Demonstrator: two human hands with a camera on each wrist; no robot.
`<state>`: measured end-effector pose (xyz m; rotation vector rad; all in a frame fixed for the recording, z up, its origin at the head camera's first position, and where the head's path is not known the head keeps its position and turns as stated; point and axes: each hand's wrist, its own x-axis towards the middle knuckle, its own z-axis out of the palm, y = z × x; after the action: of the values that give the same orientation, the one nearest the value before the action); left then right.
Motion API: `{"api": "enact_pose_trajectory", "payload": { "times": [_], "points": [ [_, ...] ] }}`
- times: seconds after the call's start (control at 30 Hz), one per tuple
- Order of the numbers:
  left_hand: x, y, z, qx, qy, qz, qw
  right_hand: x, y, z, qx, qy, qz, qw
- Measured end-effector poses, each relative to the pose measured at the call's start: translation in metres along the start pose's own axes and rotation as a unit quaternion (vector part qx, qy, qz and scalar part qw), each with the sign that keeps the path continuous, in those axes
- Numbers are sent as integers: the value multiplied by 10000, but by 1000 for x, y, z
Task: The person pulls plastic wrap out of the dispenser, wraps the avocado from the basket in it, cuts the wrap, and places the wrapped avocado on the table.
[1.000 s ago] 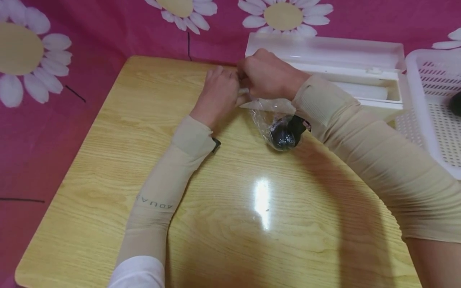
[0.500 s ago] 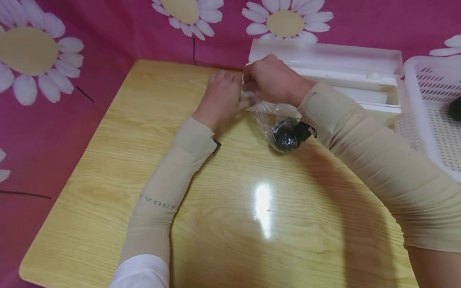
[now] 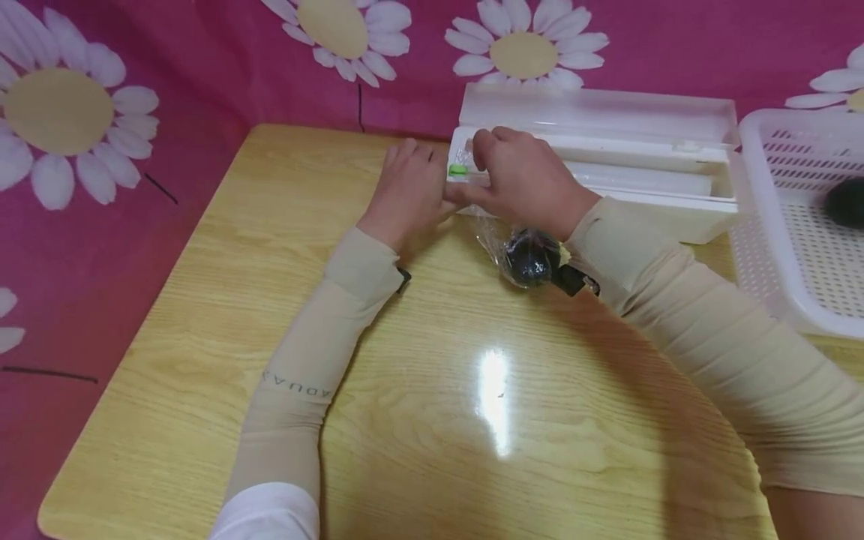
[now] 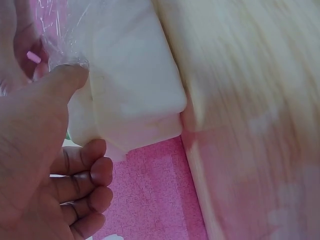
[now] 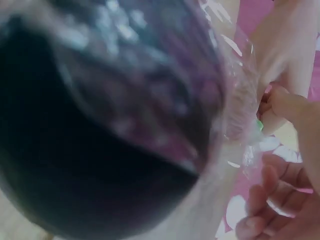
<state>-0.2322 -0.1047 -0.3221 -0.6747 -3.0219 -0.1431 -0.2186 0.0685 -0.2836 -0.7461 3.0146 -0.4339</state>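
Observation:
In the head view a long white cling film box lies at the back of the table, with its lid up and a green slide cutter at its left end. My left hand grips that end. In the left wrist view its thumb presses on clear film against the box and the other fingers curl under the corner. My right hand is over the front of the box, fingers loosely bent around the cutter. Under its wrist lies a round, dark purple eggplant-like piece, partly covered by clear film.
A white perforated basket stands at the right, with another dark round thing inside. A roll lies in the box. The wooden table ends at a pink flowered cloth behind and at the left.
My right hand has loosened from a tight pinch, its thumb stretching left, and the green cutter has come into view. The left hand stays at the box end. The head view has shifted slightly.

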Motion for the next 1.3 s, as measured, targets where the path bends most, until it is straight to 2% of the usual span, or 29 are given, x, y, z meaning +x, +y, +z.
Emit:
{"api": "enact_pose_trajectory", "payload": {
  "times": [0.1, 0.37, 0.67, 0.8, 0.97, 1.13, 1.3],
  "points": [
    [-1, 0, 0, -21, 17, 19, 10000, -2, 0, 4, -101, -123, 165, 9997],
    [-1, 0, 1, -4, 132, 82, 9999, 1, 4, 10, -134, 49, 121, 9998],
    [-2, -2, 1, 49, 181, 218, 9996, 7, 5, 9, -270, -351, 195, 9988],
    [-1, -5, 0, -47, -67, 277, 9996, 9, 5, 9, -433, -509, -119, 9977],
    [1, -10, -3, -466, -285, 366, 9978, 10, 5, 9, -672, -370, -513, 9957],
    [3, -11, -4, -708, -202, 251, 9970, 9, 5, 11, -799, -163, -852, 9930],
    [6, -9, -2, -631, -53, 102, 9979, 9, 4, 14, -830, -48, -1092, 9905]
  ]
}}
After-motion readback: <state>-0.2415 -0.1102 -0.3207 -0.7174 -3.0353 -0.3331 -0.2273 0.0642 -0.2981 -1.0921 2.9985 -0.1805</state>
